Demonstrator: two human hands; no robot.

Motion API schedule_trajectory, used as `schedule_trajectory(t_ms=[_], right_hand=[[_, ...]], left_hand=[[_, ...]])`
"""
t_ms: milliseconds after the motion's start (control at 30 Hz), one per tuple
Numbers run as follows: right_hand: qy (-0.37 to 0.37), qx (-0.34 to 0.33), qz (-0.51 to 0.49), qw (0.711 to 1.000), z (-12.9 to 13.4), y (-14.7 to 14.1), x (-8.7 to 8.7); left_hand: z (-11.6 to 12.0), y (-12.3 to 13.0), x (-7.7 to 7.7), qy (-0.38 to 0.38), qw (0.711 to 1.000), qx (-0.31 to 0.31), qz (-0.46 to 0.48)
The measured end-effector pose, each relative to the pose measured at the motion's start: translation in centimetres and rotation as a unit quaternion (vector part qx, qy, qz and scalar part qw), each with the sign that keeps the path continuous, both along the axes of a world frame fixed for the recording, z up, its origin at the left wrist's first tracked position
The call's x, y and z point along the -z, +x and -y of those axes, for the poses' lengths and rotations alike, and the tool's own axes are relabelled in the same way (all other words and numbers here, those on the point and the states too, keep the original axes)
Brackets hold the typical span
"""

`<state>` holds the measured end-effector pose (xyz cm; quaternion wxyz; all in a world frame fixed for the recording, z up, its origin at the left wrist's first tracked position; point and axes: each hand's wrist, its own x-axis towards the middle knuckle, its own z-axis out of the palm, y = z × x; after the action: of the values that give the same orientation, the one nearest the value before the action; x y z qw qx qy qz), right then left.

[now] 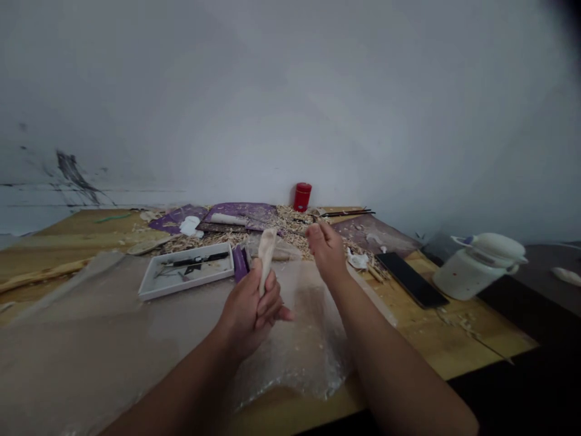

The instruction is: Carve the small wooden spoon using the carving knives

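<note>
My left hand point(249, 310) grips a pale, tapering piece of carved wood point(267, 257) upright, its narrow end rising above my fingers. My right hand point(325, 251) hangs in the air to the right of that piece and does not touch it. Its fingertips are pinched together, and nothing shows between them. Below both hands lies a crinkled clear plastic sheet point(295, 357) dusted with fine wood debris.
Wood shavings point(290, 221) are heaped at the back of the wooden table point(447, 330). A white tray point(185, 270) holds dark tools. Purple folders, a red canister point(302, 197), a black tablet-like slab point(411, 280) and a white lidded pot point(477, 266) stand around.
</note>
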<state>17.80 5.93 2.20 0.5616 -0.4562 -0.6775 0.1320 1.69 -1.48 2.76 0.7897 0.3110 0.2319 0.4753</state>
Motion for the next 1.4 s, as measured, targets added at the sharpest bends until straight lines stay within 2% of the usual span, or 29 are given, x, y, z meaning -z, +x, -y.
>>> schedule_trajectory(t_ms=[67, 167, 433, 533, 667, 767, 967, 1100, 1233, 1333, 1400], right_hand=[[-0.046, -0.088, -0.062, 0.993, 0.7, -1.8, 0.5], [-0.121, -0.192, -0.137, 0.964, 1.5, -3.5, 0.8], [-0.238, -0.294, -0.224, 0.898, 2.4, -4.5, 0.9], [-0.245, -0.291, -0.237, 0.894, 2.3, -4.5, 1.0], [-0.228, -0.268, -0.210, 0.912, 1.9, -4.1, 1.1], [-0.216, -0.270, -0.163, 0.924, 1.7, -3.8, 1.1], [-0.178, -0.238, -0.028, 0.954, 1.4, -3.2, 1.0], [-0.182, -0.251, 0.029, 0.950, 1.2, -3.0, 0.9], [-0.219, -0.237, -0.004, 0.947, 1.1, -2.5, 0.8], [-0.219, -0.203, -0.103, 0.949, 0.8, -2.0, 0.7], [-0.208, -0.191, -0.181, 0.942, 0.4, -1.7, 0.8]], left_hand=[[-0.3, 0.0, 0.2, 0.012, 0.999, -0.027, -0.024], [-0.5, 0.0, 0.5, 0.031, 0.997, -0.050, -0.051], [-1.1, 0.3, 1.3, 0.032, 0.994, -0.073, -0.079], [-1.6, 0.2, 1.8, 0.051, 0.988, -0.097, -0.111], [-2.4, -0.5, 2.0, 0.103, 0.970, -0.121, -0.182], [-2.6, -0.9, 1.9, 0.132, 0.963, -0.137, -0.192], [-2.9, -1.4, 1.5, 0.102, 0.961, -0.185, -0.178], [-3.1, -2.0, 1.2, 0.087, 0.959, -0.209, -0.172], [-3.4, -2.5, 1.0, 0.064, 0.959, -0.224, -0.161], [-3.9, -2.9, 1.2, 0.072, 0.948, -0.259, -0.167], [-4.1, -3.0, 1.4, 0.089, 0.941, -0.252, -0.205]])
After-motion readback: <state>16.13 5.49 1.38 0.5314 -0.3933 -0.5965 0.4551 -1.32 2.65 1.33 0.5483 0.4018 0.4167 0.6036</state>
